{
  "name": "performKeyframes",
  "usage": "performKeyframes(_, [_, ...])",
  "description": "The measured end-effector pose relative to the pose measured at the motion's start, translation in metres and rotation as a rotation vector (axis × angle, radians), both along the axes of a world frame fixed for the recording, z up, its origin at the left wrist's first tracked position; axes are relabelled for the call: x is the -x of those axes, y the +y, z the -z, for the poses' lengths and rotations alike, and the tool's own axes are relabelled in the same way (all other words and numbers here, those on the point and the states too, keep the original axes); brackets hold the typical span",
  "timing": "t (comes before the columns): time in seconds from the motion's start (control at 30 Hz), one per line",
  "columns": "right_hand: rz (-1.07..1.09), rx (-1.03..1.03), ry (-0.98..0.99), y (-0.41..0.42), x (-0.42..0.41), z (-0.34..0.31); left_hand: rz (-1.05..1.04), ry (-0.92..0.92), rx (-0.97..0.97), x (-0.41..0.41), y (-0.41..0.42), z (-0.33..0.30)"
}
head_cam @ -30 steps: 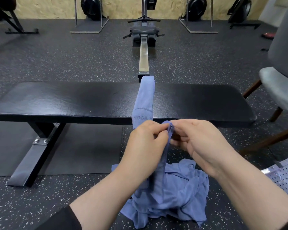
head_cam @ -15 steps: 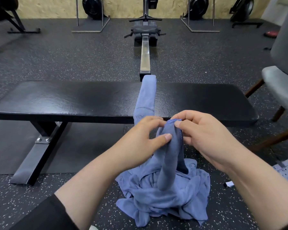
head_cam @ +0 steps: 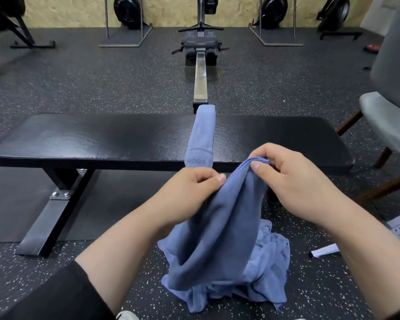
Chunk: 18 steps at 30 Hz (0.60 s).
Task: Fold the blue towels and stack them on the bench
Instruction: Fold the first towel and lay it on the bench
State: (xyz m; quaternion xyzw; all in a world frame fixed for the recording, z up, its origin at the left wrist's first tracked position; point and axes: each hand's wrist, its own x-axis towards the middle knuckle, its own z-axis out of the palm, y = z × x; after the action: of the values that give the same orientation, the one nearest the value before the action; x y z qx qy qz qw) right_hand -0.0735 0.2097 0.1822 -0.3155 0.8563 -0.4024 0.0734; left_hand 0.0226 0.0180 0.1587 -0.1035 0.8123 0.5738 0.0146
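- Here, the left hand (head_cam: 194, 184) and right hand (head_cam: 284, 174) each pinch the top edge of one blue towel (head_cam: 217, 227), thumb against curled fingers, the two grips close together; the cloth hangs bunched below them, not spread flat.
- With the pinches so near each other on the hem, I judge the main risk is that neither sits on a true corner; pulling the hands apart could then open the towel crooked and give a skewed fold.
- A shallow hold on the thin edge could slip as the hanging weight comes on, dropping the towel back down.
- Directly beneath the grip, the towel's lower part runs into the heap of blue towels (head_cam: 263, 280) on the floor; where one ends and the next begins I cannot tell, so lifting may drag a second towel up, tangled.
- Just beyond the hands, a narrow folded towel (head_cam: 202, 135) lies across the bench (head_cam: 90, 139), its near end hanging over the edge; a swinging towel or a knuckle could pull it off.
- Right of the grip stands a chair (head_cam: 388, 116), near enough to catch widely spread cloth.
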Motion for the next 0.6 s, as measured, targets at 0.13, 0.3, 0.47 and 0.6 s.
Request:
performKeyframes(0.13, [0.021, 0.029, 0.037, 0.001, -0.004, -0.003, 0.067, -0.068, -0.018, -0.005, -0.002, 0.003])
performKeyframes(0.3, [0.035, 0.039, 0.066, 0.003, -0.009, -0.007, 0.053, -0.086, 0.066, -0.009, -0.004, 0.007])
performKeyframes(0.47, [0.081, 0.1, 0.097, 0.008, -0.01, -0.01, -0.094, -0.118, 0.479, -0.009, -0.011, 0.008])
performKeyframes(0.6, [0.16, 0.131, 0.089, 0.02, -0.003, -0.009, -0.22, -0.186, 0.704, -0.015, -0.029, 0.004])
